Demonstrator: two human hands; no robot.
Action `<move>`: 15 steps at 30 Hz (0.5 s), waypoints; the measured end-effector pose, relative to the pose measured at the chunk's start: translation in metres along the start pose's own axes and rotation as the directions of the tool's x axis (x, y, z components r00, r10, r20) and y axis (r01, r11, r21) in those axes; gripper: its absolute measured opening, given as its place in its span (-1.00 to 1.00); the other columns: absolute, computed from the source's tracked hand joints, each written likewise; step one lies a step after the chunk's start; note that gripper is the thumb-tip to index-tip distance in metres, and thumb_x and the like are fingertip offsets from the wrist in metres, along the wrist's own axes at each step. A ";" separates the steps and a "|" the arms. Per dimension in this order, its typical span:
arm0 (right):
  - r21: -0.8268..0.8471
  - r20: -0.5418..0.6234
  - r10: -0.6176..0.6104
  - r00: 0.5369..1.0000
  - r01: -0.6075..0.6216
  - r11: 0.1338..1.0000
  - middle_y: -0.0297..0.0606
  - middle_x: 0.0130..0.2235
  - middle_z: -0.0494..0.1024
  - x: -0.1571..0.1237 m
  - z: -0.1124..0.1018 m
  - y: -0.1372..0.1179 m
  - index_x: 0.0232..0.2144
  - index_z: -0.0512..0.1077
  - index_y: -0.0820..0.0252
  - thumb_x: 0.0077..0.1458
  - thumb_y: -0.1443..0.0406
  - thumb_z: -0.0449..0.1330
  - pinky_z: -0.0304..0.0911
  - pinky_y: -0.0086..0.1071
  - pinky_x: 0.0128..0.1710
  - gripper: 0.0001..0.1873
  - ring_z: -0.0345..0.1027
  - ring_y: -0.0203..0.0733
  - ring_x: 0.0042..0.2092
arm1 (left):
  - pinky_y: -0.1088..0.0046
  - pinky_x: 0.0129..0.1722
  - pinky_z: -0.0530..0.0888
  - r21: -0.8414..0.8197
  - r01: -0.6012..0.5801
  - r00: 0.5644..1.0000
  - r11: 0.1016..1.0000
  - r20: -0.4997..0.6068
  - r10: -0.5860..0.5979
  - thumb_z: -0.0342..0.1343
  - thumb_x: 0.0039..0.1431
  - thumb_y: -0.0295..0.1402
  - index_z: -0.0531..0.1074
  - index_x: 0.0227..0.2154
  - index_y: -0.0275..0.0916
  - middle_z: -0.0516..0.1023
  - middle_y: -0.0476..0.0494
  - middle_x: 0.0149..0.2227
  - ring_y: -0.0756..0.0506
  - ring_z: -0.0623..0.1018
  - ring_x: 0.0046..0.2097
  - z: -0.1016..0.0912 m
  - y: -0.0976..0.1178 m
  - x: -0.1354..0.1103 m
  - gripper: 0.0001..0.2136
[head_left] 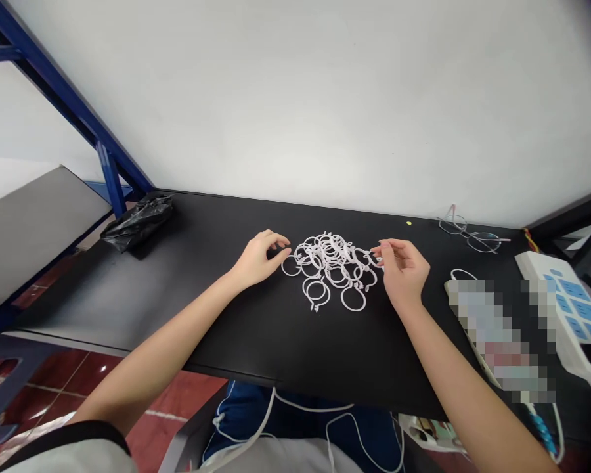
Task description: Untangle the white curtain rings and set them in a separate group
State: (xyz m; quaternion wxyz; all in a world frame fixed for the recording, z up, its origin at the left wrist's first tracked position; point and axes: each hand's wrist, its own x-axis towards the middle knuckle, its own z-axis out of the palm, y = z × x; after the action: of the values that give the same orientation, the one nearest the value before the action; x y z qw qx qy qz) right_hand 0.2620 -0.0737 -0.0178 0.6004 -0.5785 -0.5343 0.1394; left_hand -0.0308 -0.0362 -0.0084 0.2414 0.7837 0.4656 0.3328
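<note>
White plastic rings (332, 261) lie in a loose, tangled heap near the middle of the black table (256, 341), toward its far edge and below the pale wall. A few of them have spread out flat at the near side of the heap, apart from the thicker cluster behind.

In the head view, the left hand (260, 257) rests at the left edge of the heap with its fingers curled. Its thumb and forefinger tips are drawn close together at the outermost ring, though I cannot tell whether they actually grip it. The right hand (404, 270) sits at the right edge of the heap, palm turned inward. Its thumb and first fingers are pinched on a ring there, and its other fingers are loosely bent. Both forearms reach in from the near edge of the table, and the heap lies between the two hands.

A crumpled black bag (138, 222) lies at the far left corner of the table, well apart from the hands. A pair of glasses (469, 235) lies folded open by the wall on the right, with a tiny yellow speck (408, 223) near it. Farther right is a white power strip (566, 309) with blue sockets, beside a blurred-out object. A blue metal frame (73, 108) slants up at the left
</note>
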 end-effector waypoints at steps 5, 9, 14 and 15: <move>0.010 0.025 0.020 0.999 -0.020 1.000 -0.25 -0.44 0.58 0.000 0.001 0.003 -0.35 0.48 0.20 0.14 0.10 0.23 0.40 -0.37 -0.46 -0.74 0.50 -0.20 -0.42 | 0.27 -0.17 0.46 0.093 -0.014 0.995 0.996 0.100 0.004 0.12 0.18 -0.22 0.54 -0.26 -0.19 0.52 -0.13 -0.28 -0.12 0.48 -0.24 0.007 -0.004 -0.003 -0.81; 0.010 0.012 0.026 1.000 -0.026 1.000 -0.25 -0.45 0.58 0.000 0.001 0.002 -0.35 0.48 0.20 0.13 0.11 0.24 0.38 -0.38 -0.47 -0.74 0.49 -0.21 -0.44 | 0.32 -0.24 0.44 0.099 -0.032 0.992 0.995 0.127 0.019 0.12 0.17 -0.27 0.54 -0.32 -0.19 0.54 -0.10 -0.34 -0.09 0.48 -0.30 0.008 -0.005 -0.003 -0.85; 0.034 0.005 0.049 0.999 -0.049 0.998 -0.27 -0.48 0.58 0.001 0.000 0.001 -0.37 0.48 0.21 0.11 0.12 0.25 0.38 -0.38 -0.49 -0.75 0.46 -0.24 -0.49 | 0.41 -0.30 0.46 0.016 -0.025 0.996 1.000 0.084 0.024 0.15 0.15 -0.31 0.55 -0.34 -0.20 0.58 -0.07 -0.36 -0.04 0.51 -0.38 0.005 -0.007 -0.002 -0.88; 0.035 0.005 0.052 0.999 -0.053 0.998 -0.27 -0.48 0.58 0.001 0.000 0.000 -0.37 0.48 0.21 0.11 0.12 0.25 0.38 -0.38 -0.49 -0.75 0.46 -0.24 -0.49 | 0.42 -0.31 0.46 -0.002 -0.018 0.997 1.000 0.077 0.018 0.16 0.15 -0.31 0.55 -0.35 -0.20 0.58 -0.07 -0.36 -0.02 0.51 -0.39 0.004 -0.007 -0.002 -0.89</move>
State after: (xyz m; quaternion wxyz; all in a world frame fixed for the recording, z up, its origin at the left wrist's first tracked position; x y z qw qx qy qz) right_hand 0.2624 -0.0725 -0.0177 0.6055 -0.5814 -0.5175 0.1656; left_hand -0.0324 -0.0350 -0.0168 0.2567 0.7999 0.4488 0.3048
